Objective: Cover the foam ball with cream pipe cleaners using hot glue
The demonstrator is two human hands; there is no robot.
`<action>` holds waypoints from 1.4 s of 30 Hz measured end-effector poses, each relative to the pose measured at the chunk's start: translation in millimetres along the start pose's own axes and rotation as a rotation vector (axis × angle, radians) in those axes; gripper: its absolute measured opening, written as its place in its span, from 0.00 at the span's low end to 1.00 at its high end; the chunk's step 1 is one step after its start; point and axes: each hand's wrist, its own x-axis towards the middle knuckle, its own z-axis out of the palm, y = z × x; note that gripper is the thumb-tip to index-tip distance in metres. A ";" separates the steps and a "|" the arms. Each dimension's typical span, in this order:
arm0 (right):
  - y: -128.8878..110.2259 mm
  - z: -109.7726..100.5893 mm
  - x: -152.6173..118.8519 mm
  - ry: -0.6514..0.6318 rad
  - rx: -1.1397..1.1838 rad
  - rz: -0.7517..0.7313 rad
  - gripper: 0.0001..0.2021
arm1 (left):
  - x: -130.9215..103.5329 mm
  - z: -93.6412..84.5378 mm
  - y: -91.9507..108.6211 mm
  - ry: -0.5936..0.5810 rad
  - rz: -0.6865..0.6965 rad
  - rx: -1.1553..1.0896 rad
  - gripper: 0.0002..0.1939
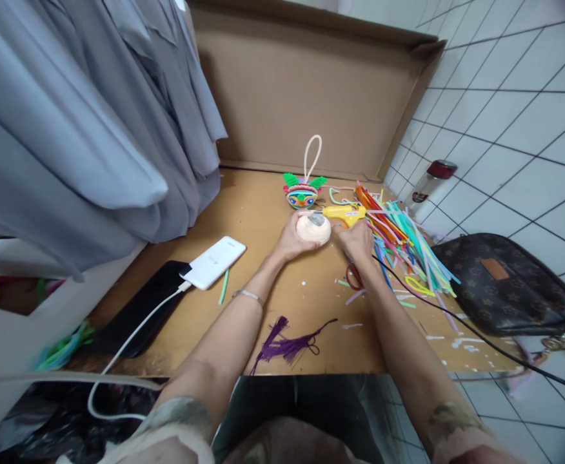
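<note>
My left hand (291, 240) is closed around a pale cream round piece (313, 233) with a greyish patch on its top. In my right hand (356, 240) is a yellow hot glue gun (344, 214), its nozzle pointing left at that patch. Whether the nozzle touches it I cannot tell. A glue stick runs out of the gun's back end. Just behind the round piece stands a colourful ornament (302, 195) with green ears, painted-looking eyes and a white loop (313, 154) on top. Red-handled scissors (354, 276) lie partly hidden beneath my right wrist.
Colourful pipe cleaners (393, 232) are heaped at the right, beside a brown bag (515, 283) and a clear bottle (430, 183). Purple tassels (287, 347) lie at the front. A white power bank (217, 261) and black phone (144, 309) are left. A black cord (456, 321) crosses the right side.
</note>
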 end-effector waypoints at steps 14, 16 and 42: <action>15.8 3.0 -21.2 0.296 0.085 0.016 0.22 | -2.0 -2.3 -0.9 0.007 0.083 0.179 0.43; 15.0 3.6 -22.8 0.289 0.082 -0.008 0.22 | -3.0 -2.4 0.2 -0.007 0.077 0.183 0.44; 18.3 3.7 -21.9 0.174 0.108 -0.006 0.20 | -2.8 -5.4 3.3 -0.129 0.075 0.111 0.45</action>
